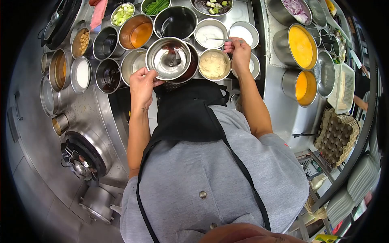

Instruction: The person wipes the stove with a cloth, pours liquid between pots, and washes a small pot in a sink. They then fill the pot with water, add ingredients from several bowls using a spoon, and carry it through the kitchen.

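Note:
My left hand [142, 86] grips the near left rim of a steel bowl [168, 58], thumb on top. A little dark liquid shows at the bowl's bottom, and it overlaps a container of dark sauce behind it. In my right hand [239, 52] is a thin metal spoon [216, 39], its tip over a container of white granules [210, 33]. Just below the spoon stands a container of pale yellow powder [214, 65]. Another white-filled container [244, 34] sits right behind my right hand.
Several steel pots of sauces surround the bowl, including amber liquid [139, 34] and dark liquid [175, 23]. Chopped greens [156, 5] stand at the back. On the right counter are two pots of yellow liquid [301, 46], a white basket [343, 89] and egg trays [337, 135].

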Action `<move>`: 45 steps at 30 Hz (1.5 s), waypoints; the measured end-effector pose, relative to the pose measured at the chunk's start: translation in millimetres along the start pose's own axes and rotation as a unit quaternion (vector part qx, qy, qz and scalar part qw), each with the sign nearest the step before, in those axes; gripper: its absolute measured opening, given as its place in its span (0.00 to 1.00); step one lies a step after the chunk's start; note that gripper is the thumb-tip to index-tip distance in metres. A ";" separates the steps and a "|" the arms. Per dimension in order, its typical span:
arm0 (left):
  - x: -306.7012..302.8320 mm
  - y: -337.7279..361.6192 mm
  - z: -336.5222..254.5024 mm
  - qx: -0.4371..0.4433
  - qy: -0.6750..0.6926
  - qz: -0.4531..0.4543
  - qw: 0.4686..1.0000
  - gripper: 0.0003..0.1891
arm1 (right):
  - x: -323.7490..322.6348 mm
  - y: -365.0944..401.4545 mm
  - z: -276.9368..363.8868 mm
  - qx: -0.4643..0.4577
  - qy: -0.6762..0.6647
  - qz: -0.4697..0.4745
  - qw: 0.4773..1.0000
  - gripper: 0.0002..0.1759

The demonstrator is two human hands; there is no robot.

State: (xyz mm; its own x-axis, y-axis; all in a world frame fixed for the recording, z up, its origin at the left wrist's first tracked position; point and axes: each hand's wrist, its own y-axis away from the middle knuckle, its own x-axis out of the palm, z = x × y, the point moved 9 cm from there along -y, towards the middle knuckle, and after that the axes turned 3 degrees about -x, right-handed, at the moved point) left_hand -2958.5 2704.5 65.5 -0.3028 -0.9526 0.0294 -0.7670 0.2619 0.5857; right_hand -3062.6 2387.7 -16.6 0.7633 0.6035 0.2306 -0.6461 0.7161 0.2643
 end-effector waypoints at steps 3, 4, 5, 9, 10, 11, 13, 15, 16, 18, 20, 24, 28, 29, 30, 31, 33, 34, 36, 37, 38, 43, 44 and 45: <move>1.1 0.2 1.0 0.002 0.002 0.003 1.000 0.11 | -13.0 -3.8 1.2 0.024 -0.043 -0.019 0.999 0.10; 2.2 0.1 1.1 0.003 0.004 0.006 1.000 0.10 | -15.9 -3.6 5.6 0.017 -0.047 -0.021 0.999 0.10; 3.2 0.2 1.4 0.004 0.005 0.008 1.000 0.10 | -19.0 -3.2 10.2 0.010 -0.051 -0.022 0.998 0.10; 8.5 -0.2 -0.2 0.006 -0.003 0.008 1.000 0.10 | -26.5 6.2 42.2 -0.012 -0.079 -0.027 0.996 0.10; 10.9 -0.6 -0.7 0.004 -0.003 0.015 1.000 0.10 | -26.9 9.2 52.3 -0.022 -0.080 -0.018 0.996 0.10; 13.3 -0.9 -0.6 0.002 -0.004 0.021 1.000 0.11 | -27.7 12.6 60.8 -0.022 -0.079 -0.016 0.996 0.10; 17.2 -1.6 -1.2 0.009 -0.005 0.022 1.000 0.11 | -25.3 19.9 81.6 -0.041 -0.097 0.000 0.994 0.10; 20.0 -3.0 -2.4 0.015 -0.006 0.025 1.000 0.11 | -19.0 28.9 100.2 -0.052 -0.099 0.016 0.994 0.11; 22.0 -3.5 -2.7 0.017 -0.008 0.030 0.999 0.11 | -13.1 34.1 109.4 -0.056 -0.099 0.030 0.993 0.11; 24.4 2.3 0.0 0.015 -0.010 0.034 0.999 0.11 | -5.1 54.3 122.1 -0.056 -0.097 0.042 0.993 0.12; 28.6 1.2 -0.1 0.018 -0.009 0.041 0.999 0.11 | 19.6 71.2 128.7 -0.056 -0.102 0.107 0.987 0.12; 30.9 2.6 -1.3 0.027 -0.007 0.042 0.999 0.12 | 55.4 101.5 139.9 -0.155 0.061 0.208 0.964 0.14; 26.1 -6.5 2.4 0.025 -0.013 0.032 0.999 0.11 | 41.9 85.7 148.3 -0.237 0.057 0.133 0.961 0.13; 23.2 -7.3 3.6 0.025 -0.008 0.029 0.999 0.11 | 38.8 78.2 145.1 -0.240 0.057 0.130 0.960 0.13; 22.9 -5.5 2.1 0.027 -0.010 0.034 0.999 0.11 | 29.6 65.4 132.7 -0.200 0.073 0.095 0.972 0.13; 20.7 -2.2 1.5 0.025 -0.006 0.029 0.999 0.11 | 19.4 52.9 117.8 -0.158 0.088 0.059 0.982 0.13; 16.5 1.9 2.0 0.023 -0.003 0.026 0.999 0.11 | 12.7 33.3 85.9 -0.146 0.109 0.059 0.981 0.13; 12.3 2.7 3.6 0.020 -0.001 0.019 1.000 0.11 | 12.6 27.5 75.4 -0.160 0.161 0.055 0.972 0.13; 7.0 6.1 4.6 0.018 0.010 0.010 1.000 0.11 | 15.7 21.4 56.6 -0.174 0.211 0.053 0.960 0.14; 4.9 7.1 5.2 0.018 0.010 0.008 1.000 0.11 | 18.2 19.1 44.4 -0.153 0.230 0.057 0.959 0.14; 2.3 7.8 6.2 0.019 0.009 0.004 1.000 0.11 | 20.1 16.8 32.9 -0.133 0.248 0.061 0.958 0.14; -5.6 12.0 7.2 0.026 0.011 -0.009 1.000 0.11 | 15.4 7.3 -0.1 -0.055 0.092 0.045 0.993 0.13; -6.8 12.5 7.4 0.028 0.012 -0.011 0.999 0.11 | 11.7 6.0 -2.3 -0.034 0.065 0.031 0.997 0.12; -7.6 13.1 7.3 0.030 0.013 -0.012 0.999 0.11 | 8.1 5.3 -4.0 -0.012 0.038 0.016 0.999 0.11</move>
State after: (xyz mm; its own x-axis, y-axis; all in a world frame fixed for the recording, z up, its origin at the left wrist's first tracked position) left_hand -2970.4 2716.2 67.1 -0.2693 -0.9623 0.0379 -0.8065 0.2469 0.5372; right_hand -3059.9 2397.8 -17.0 0.7410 0.6506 0.1661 -0.6705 0.7038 0.2347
